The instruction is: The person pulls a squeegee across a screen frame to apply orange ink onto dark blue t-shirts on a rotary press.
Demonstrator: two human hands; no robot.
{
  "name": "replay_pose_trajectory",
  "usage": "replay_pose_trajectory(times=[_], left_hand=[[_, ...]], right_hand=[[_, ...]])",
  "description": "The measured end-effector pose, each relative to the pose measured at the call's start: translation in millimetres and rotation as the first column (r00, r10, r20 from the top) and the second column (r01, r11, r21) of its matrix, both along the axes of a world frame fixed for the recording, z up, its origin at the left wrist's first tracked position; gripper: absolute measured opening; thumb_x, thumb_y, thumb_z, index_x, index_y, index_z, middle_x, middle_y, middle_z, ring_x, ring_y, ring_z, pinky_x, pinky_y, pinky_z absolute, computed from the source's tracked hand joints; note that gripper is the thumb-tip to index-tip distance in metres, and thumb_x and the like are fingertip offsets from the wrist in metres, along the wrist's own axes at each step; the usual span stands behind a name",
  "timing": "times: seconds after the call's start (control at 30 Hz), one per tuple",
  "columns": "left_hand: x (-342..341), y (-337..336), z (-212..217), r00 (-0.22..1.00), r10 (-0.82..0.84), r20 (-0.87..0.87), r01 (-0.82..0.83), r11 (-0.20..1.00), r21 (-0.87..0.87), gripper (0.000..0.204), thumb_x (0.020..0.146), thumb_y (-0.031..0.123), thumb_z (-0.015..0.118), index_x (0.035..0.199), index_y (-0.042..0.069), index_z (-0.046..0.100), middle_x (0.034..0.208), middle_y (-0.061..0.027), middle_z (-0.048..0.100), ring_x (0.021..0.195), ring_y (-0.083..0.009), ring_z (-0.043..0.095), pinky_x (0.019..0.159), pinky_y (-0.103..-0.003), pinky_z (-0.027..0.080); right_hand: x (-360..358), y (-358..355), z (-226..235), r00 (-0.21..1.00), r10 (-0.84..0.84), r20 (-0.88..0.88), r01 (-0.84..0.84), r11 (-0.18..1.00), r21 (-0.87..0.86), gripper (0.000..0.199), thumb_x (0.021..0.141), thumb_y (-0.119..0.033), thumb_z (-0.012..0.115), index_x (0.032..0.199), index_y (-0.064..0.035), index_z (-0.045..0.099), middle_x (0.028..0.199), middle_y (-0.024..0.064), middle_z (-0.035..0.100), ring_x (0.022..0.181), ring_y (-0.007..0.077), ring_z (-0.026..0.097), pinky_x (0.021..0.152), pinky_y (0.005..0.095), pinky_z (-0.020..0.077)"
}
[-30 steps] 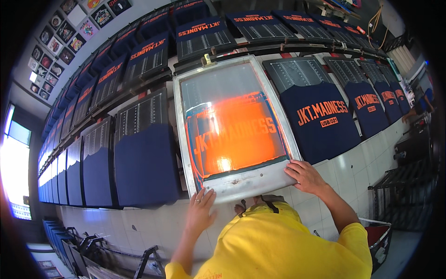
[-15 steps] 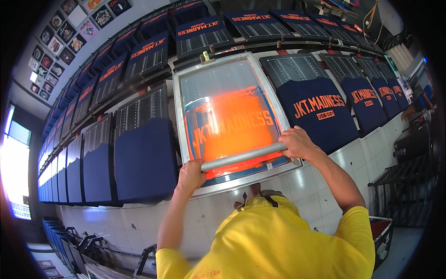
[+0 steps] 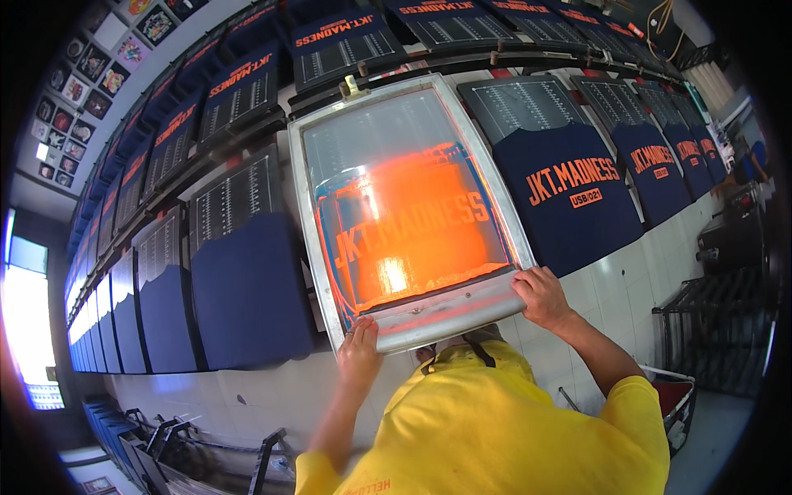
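Note:
A silk-screen frame point(image 3: 308, 198) with silver metal edges lies in front of me over a printing board. Bright orange ink point(image 3: 421, 235) covers the lower half of its mesh, and large lettering shows through. A wide metal squeegee point(image 3: 445, 312) lies across the near end of the screen, leaned back so its flat side faces up. My left hand point(image 3: 360, 345) is closed on the squeegee's left end. Gripping its right end is my right hand point(image 3: 541, 297). The fabric under the screen is mostly hidden by ink.
Right of the screen, navy shirts point(image 3: 569, 206) with orange print lie on boards. Plain navy shirts point(image 3: 247, 289) cover boards on the left. A second row of printed shirts point(image 3: 330, 33) runs behind. Black metal racks point(image 3: 709, 330) stand at the right, above the tiled floor point(image 3: 487, 396).
Both hands have drawn the squeegee toward me to the near end of the screen and tilted it back. The ink behind it looks spread. My view has shifted slightly.

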State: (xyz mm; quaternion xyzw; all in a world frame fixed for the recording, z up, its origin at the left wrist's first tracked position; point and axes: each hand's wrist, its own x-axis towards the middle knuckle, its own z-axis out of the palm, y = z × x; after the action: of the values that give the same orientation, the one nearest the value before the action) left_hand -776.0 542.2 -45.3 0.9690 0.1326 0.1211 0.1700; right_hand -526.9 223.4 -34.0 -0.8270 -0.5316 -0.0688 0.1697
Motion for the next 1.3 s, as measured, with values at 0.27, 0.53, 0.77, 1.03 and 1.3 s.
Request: replay_pose_trajectory(times=[0.27, 0.53, 0.77, 1.03, 1.3], left_hand=[[65.9, 49.5, -0.6, 1.0, -0.01, 0.009, 0.009, 0.997, 0.071, 0.049, 0.058, -0.01, 0.067, 0.106, 0.0, 0.066, 0.116, -0.0113, 0.068, 0.104, -0.0328, 0.067, 0.085, -0.04, 0.057], [159.5, 113.1, 5.5, 0.998, 0.042, -0.05, -0.039, 0.998, 0.05, 0.031, 0.07, -0.003, 0.071, 0.099, 0.004, 0.063, 0.105, -0.0134, 0.069, 0.094, -0.0352, 0.068, 0.08, -0.043, 0.057], [189.6, 136.9, 12.6, 0.998, 0.048, 0.027, -0.05, 0.996, 0.075, 0.021, 0.074, 0.003, 0.071, 0.094, 0.004, 0.068, 0.092, -0.0138, 0.07, 0.085, -0.0347, 0.069, 0.075, -0.044, 0.056], [124.9, 111.4, 35.1, 0.996, 0.076, 0.053, -0.078, 0.997, 0.026, 0.03, 0.071, -0.006, 0.061, 0.099, 0.001, 0.068, 0.09, -0.0184, 0.07, 0.087, -0.0377, 0.069, 0.078, -0.047, 0.056], [7.6, 32.1, 29.7, 0.995, 0.09, -0.045, -0.091, 0.996, -0.019, 0.04, 0.064, -0.007, 0.066, 0.102, 0.004, 0.066, 0.108, -0.0083, 0.069, 0.097, -0.0297, 0.068, 0.082, -0.039, 0.057]], right_hand=[[78.1, 56.4, -9.2, 0.999, 0.032, 0.014, -0.032, 0.997, 0.066, 0.028, 0.061, 0.004, 0.067, 0.088, -0.0028, 0.062, 0.095, 0.0076, 0.061, 0.087, 0.0274, 0.058, 0.075, 0.0399, 0.0461], [181.3, 128.4, -11.6, 0.999, 0.045, -0.011, -0.045, 0.998, 0.044, 0.027, 0.061, 0.001, 0.073, 0.086, -0.0034, 0.064, 0.09, 0.0085, 0.065, 0.091, 0.0289, 0.061, 0.082, 0.0417, 0.0477], [213.6, 154.1, -7.2, 1.0, 0.026, -0.001, -0.026, 0.999, -0.022, 0.023, 0.062, -0.002, 0.073, 0.084, -0.0046, 0.065, 0.086, 0.0091, 0.064, 0.091, 0.0304, 0.062, 0.083, 0.0426, 0.0469], [148.8, 126.7, 26.0, 0.996, 0.089, 0.026, -0.09, 0.996, 0.028, 0.027, 0.062, -0.005, 0.075, 0.086, -0.0064, 0.064, 0.09, 0.0066, 0.062, 0.093, 0.0279, 0.06, 0.08, 0.0411, 0.0432], [30.0, 46.2, 13.1, 0.992, 0.098, -0.081, -0.097, 0.995, 0.016, 0.034, 0.059, 0.0, 0.071, 0.092, -0.0043, 0.063, 0.102, 0.0075, 0.064, 0.091, 0.0269, 0.061, 0.077, 0.0403, 0.0421]])
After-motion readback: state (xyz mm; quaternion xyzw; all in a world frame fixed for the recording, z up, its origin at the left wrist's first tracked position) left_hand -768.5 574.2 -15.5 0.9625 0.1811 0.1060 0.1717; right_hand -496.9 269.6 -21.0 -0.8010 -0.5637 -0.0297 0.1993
